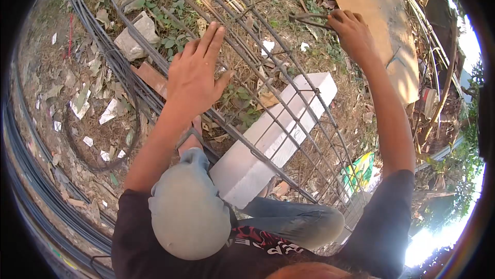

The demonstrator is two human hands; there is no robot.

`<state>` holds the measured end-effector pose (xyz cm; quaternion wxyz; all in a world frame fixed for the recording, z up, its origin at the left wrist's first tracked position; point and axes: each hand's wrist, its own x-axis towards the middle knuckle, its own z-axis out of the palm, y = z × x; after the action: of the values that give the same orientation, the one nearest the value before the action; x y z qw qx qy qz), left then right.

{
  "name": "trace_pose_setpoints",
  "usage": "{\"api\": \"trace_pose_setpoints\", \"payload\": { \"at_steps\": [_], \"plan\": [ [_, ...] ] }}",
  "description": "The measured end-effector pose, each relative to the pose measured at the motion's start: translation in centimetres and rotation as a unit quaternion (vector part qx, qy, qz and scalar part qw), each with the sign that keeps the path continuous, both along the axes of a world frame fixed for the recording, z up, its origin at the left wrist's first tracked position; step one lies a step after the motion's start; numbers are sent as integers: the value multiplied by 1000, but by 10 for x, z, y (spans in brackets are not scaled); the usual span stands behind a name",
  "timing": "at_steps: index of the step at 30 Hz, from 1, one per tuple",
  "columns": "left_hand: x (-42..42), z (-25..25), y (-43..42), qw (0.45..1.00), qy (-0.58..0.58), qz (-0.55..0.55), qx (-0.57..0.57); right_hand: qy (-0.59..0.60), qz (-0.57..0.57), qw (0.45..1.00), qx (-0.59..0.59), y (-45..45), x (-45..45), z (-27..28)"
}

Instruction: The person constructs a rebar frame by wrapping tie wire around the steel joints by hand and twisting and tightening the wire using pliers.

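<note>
A cage of thin steel bars with cross ties (278, 65) runs diagonally from the top middle to the lower right. It lies over a long pale block (273, 140). My left hand (195, 75), empty with its fingers stretched out, is over the left side of the cage; whether it touches the bars I cannot tell. On the right of the cage, my right hand (352, 32) is closed around a dark metal tool (312, 19), whose far end points left towards the bars.
Long loose rods (98, 34) run along the left, with coiled bars (49, 168) at the lower left. A brown board (376, 21) lies at the upper right. A stone (138, 36), a brick (151, 79) and a green and yellow packet (359, 172) are on the littered ground.
</note>
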<state>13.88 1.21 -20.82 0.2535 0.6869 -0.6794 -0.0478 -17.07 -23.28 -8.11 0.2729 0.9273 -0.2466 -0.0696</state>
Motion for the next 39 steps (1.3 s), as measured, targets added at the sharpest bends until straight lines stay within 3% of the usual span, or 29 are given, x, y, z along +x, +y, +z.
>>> {"api": "trace_pose_setpoints", "payload": {
  "at_steps": [1,8,22,25,28,30,32,35,37,39],
  "plan": [
    [0,-2,0,1000,4,-3,-2,-20,52,998,-23,-14,16,-6],
    [3,4,-3,1000,25,-15,7,35,106,994,13,-59,89,-8],
    [6,2,-1,999,47,-22,5,71,116,991,-2,-44,107,16],
    [7,1,-1,999,48,-24,6,163,-48,983,66,-32,125,33],
    [7,2,1,998,56,-26,11,144,-192,957,162,-28,144,47],
    [8,4,2,998,61,-29,10,102,-227,925,286,-27,139,44],
    [9,5,3,997,66,-31,10,88,-215,928,292,-22,136,46],
    [9,2,2,997,73,-29,6,165,-122,972,117,0,144,55],
    [9,2,3,997,77,-31,4,99,141,985,23,-13,135,52],
    [9,3,3,996,84,-31,2,69,233,970,-13,-23,125,50]
  ]
}}
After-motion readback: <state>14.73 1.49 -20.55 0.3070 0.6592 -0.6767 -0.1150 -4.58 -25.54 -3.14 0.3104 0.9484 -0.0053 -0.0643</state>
